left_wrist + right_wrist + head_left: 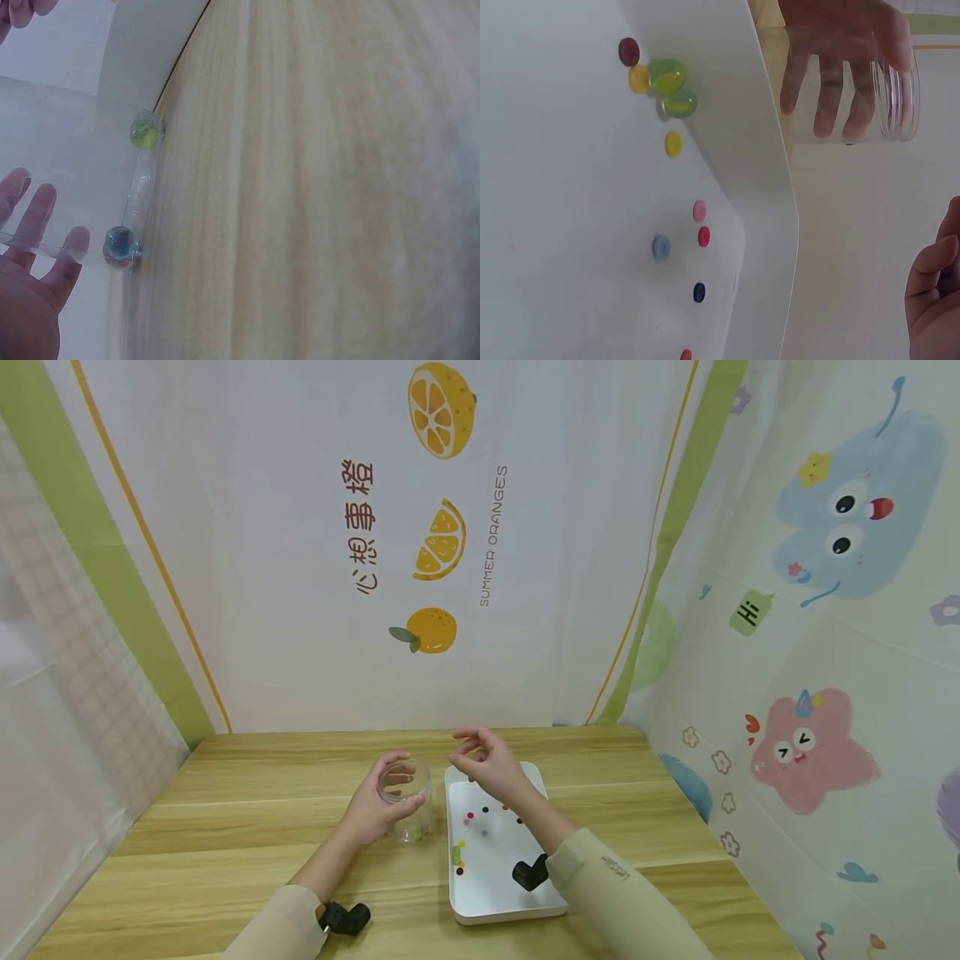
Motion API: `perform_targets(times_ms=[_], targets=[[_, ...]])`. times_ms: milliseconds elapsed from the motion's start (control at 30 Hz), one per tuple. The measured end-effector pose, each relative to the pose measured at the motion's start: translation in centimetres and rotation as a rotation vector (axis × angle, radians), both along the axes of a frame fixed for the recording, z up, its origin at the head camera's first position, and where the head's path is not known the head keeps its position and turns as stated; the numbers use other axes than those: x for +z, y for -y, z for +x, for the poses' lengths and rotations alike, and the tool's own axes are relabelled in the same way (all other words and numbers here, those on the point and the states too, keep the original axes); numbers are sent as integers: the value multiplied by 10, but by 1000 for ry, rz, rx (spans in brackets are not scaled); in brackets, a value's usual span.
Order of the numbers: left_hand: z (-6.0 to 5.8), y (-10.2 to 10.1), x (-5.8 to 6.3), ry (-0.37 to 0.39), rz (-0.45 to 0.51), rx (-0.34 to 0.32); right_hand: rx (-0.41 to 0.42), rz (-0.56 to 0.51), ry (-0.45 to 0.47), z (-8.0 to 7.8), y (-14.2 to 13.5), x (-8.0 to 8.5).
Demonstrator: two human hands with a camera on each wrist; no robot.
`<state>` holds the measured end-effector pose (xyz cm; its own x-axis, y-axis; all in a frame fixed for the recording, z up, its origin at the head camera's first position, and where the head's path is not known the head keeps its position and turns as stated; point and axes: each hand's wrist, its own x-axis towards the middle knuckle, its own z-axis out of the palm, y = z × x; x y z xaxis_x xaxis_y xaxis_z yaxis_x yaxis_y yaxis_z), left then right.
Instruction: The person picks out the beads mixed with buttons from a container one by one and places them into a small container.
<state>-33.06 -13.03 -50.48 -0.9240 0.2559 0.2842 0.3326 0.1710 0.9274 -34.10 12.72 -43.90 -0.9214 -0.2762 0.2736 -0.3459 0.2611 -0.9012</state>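
Observation:
My left hand [378, 797] grips a clear jar [411, 814] left of the white tray, thumb and fingers round its wall and its mouth upward. A few glass marbles lie at the jar's bottom; in the left wrist view one is yellow-green [145, 133] and another bluish [120, 242]. Above the tray's far end my right hand [487, 764] hangs with bent fingers, to the right of the jar; whether it pinches anything small is hidden. Inside the white tray [495, 893] lie two yellow-green marbles [676, 103] and several small coloured buttons, among them a light blue button [661, 247].
The tray's raised rim [791, 225] stands between its contents and the jar. Wood-grain table [247, 827] surrounds both. Printed cloth [285, 635] hangs behind the table, with more cloth at both sides. A black wrist device [345, 918] sits at the left cuff.

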Motion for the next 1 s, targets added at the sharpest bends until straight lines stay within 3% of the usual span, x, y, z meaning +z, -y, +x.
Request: perform_targets(times_ms=[333,600,1000], targets=[[0,0,0,6,14,0,-32,-20,-1,3,-19,-4],[1,0,0,13,12,1,-2,-66,-22,3,-36,-8],[1,1,0,-1,-5,5,-2,-28,8,6,-53,-12]])
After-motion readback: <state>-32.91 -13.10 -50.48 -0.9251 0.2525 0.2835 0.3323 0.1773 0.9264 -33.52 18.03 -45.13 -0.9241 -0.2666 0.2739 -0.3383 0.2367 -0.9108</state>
